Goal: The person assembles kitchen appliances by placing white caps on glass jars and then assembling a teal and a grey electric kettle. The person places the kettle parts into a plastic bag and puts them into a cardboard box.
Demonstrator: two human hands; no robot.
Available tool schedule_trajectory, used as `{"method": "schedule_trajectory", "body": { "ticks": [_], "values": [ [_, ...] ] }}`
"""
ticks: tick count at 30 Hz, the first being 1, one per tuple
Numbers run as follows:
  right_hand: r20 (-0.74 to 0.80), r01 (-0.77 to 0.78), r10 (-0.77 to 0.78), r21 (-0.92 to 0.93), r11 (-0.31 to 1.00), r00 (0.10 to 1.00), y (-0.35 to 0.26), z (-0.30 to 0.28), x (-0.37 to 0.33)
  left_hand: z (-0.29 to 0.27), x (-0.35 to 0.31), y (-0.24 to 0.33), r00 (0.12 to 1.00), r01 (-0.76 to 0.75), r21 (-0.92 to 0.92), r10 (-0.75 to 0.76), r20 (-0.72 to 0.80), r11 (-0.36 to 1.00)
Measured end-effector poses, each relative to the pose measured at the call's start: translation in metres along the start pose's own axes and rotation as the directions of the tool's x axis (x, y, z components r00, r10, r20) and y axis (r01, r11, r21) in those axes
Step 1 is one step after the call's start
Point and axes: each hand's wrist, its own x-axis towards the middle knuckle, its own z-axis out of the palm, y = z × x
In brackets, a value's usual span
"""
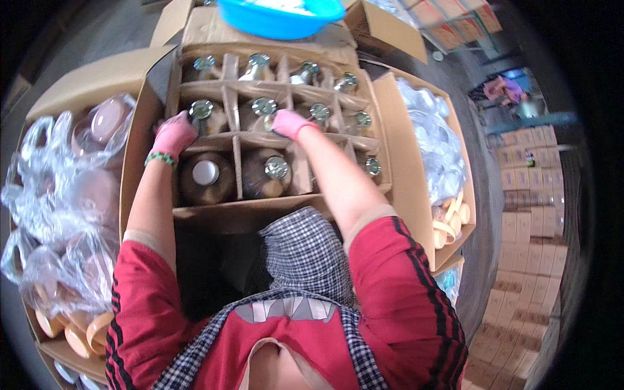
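Below the head camera, an open brown cardboard carton (390, 130) split by cardboard dividers (235, 140) holds brown glass jars with silver metal lids (276, 168). Left hand (173, 135), in a pink glove, curls round the lidded jar (202, 110) in the middle row's left cell. Right hand (289, 122), also pink-gloved, rests fingers down on the divider near a centre jar (264, 106); cannot tell if it grips anything. Blue plastic basin (279, 18) sits on the far flap. Bagged cups (58, 195) lie left.

Left hand (173, 135): pink-gloved, upper left of centre, fingers curled downward.
Right hand (289, 122): pink-gloved, upper centre, curled; forearm bare.
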Motion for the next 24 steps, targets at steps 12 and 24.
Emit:
{"method": "schedule_trajectory", "body": {
  "ticks": [12,24],
  "values": [
    [-0.547,-0.097,0.007,-0.136,0.986,0.837,0.038,-0.001,-0.180,-0.024,-0.060,0.046,0.742,-0.546,-0.222,0.343,-0.576,0.808],
    [-0.268,-0.088,0.026,-0.219,0.972,0.963,0.065,-0.007,-0.183,0.040,-0.082,0.117,0.838,-0.542,-0.009,0.542,0.056,0.840]
  ]
}}
